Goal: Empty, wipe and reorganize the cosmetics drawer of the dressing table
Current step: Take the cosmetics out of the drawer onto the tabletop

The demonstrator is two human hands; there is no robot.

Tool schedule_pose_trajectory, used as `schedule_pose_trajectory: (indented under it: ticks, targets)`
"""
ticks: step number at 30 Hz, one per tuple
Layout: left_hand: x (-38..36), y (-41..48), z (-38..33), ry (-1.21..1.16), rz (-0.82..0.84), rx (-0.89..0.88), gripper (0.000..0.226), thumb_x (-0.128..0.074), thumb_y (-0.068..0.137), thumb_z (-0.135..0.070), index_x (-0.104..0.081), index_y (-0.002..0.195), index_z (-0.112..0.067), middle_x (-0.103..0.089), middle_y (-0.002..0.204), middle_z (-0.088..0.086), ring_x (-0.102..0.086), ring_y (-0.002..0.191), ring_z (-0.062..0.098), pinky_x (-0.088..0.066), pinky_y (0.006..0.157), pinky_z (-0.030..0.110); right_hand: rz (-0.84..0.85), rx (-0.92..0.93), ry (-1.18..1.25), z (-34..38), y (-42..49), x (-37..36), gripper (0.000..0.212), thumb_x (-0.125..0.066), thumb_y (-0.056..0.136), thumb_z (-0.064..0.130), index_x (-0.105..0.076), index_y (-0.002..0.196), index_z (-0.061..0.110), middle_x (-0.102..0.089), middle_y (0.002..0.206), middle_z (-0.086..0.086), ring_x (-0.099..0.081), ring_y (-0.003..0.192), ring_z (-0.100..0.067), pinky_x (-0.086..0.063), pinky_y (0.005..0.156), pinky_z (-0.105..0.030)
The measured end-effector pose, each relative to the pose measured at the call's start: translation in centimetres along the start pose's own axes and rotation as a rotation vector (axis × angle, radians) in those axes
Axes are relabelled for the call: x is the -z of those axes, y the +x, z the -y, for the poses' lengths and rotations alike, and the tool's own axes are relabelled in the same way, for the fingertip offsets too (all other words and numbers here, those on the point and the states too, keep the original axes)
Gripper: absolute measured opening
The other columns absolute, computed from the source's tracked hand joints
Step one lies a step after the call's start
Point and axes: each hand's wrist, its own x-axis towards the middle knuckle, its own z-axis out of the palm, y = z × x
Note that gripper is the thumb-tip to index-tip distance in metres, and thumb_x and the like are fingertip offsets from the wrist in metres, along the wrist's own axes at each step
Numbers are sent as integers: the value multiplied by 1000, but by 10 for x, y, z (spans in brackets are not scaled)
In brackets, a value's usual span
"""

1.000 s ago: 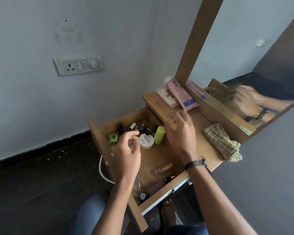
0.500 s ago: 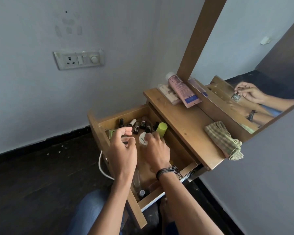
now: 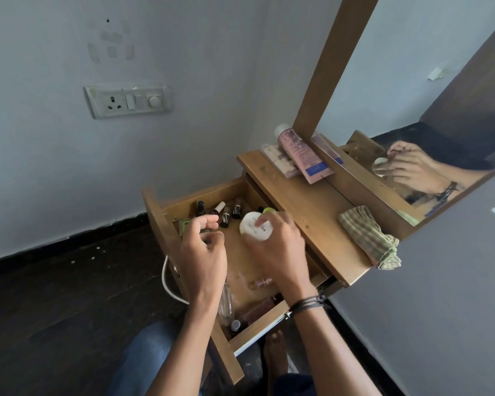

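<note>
The right hand [image 3: 277, 247] reaches into the open drawer [image 3: 206, 193], its fingers [image 3: 272, 222] curled over and gripping the round white jar [image 3: 253, 229], which sits near the back beside a cluster of small bottles [image 3: 226, 214] and a green tube [image 3: 268, 209]. The left hand [image 3: 203, 254] hovers over the drawer's left side, fingers loosely curled toward the thumb. I cannot tell whether they pinch anything. A checked cloth [image 3: 369, 238] lies on the surface [image 3: 312, 212] to the right.

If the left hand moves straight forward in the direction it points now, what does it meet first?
Probably the small dark bottles at the back of the drawer, just beyond the left hand; depth is unclear. The white jar in the right hand lies off that line.
</note>
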Motion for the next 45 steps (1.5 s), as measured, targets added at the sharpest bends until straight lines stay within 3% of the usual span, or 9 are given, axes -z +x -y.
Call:
schedule_pose_trajectory:
  ticks: [3, 6, 9, 17, 21, 25, 30, 36, 45]
  targets:
    - [-1, 0, 0, 8, 5, 9, 35, -66, 89, 0, -66, 106, -31, -66, 101, -16, -69, 88, 11, -62, 64, 45, -147, -33, 28, -13, 13, 29, 29, -76, 82, 42, -62, 104, 28, -48, 118, 9, -49, 103, -12, -44, 84, -30]
    - [-1, 0, -1, 29, 8, -5, 32, -67, 90, -2, -66, 105, -29, -68, 99, -12, -68, 86, 11, -61, 65, 40, -234, -130, 27, -36, 32, 46, 31, -75, 83, 42, -65, 106, 24, -48, 123, 7, -50, 103, -14, -39, 82, -28]
    - [-2, -1, -3, 51, 7, -33, 29, -68, 90, -1, -66, 105, -26, -68, 99, -10, -67, 86, 10, -56, 65, 27, -240, -178, -11, -54, 47, 51, 30, -74, 83, 39, -66, 106, 21, -49, 124, 4, -56, 101, -19, -41, 81, -28]
    - [-6, -1, 2, 184, 114, -92, 22, -67, 92, -10, -66, 103, -28, -66, 101, -14, -64, 88, 5, -50, 60, 23, -263, -200, -60, -78, 66, 42, 32, -67, 88, 24, -72, 120, 21, -44, 119, 3, -46, 110, -24, -35, 92, -27]
    - [-8, -3, 3, 252, 259, -144, 18, -66, 92, -13, -66, 104, -27, -64, 106, -11, -61, 93, 7, -52, 68, 24, -352, -177, -141, -78, 66, 39, 14, -64, 89, 21, -67, 101, 17, -52, 115, -4, -48, 106, -28, -35, 86, -30]
    - [-15, -1, 2, 482, 458, -173, 26, -63, 96, -26, -61, 121, -29, -57, 124, -12, -54, 112, 8, -43, 77, 18, -271, -56, -341, -78, 64, 31, 23, -58, 89, 27, -70, 86, 8, -60, 99, -7, -52, 94, -29, -50, 77, -41]
    - [-56, 24, -1, 705, 616, -100, 58, -66, 94, -32, -43, 146, -23, -47, 146, -1, -46, 134, 24, -46, 103, 43, -224, -78, -417, -77, 65, 29, 32, -51, 92, 34, -68, 98, 7, -60, 110, -11, -50, 101, -32, -51, 81, -47]
    - [-95, 43, -15, 783, 619, -132, 49, -66, 91, -19, -52, 138, -20, -51, 139, 6, -54, 123, 31, -49, 88, 41, -154, -92, -434, -78, 70, 30, 39, -42, 96, 41, -59, 115, 12, -52, 129, -9, -45, 110, -33, -43, 90, -49]
    - [-109, 35, -5, 731, 561, -161, 38, -70, 88, -21, -60, 123, -11, -55, 129, 13, -57, 117, 40, -50, 87, 44, -116, -135, -464, -80, 76, 27, 53, -32, 98, 50, -59, 120, 11, -47, 130, -9, -44, 111, -32, -40, 92, -49]
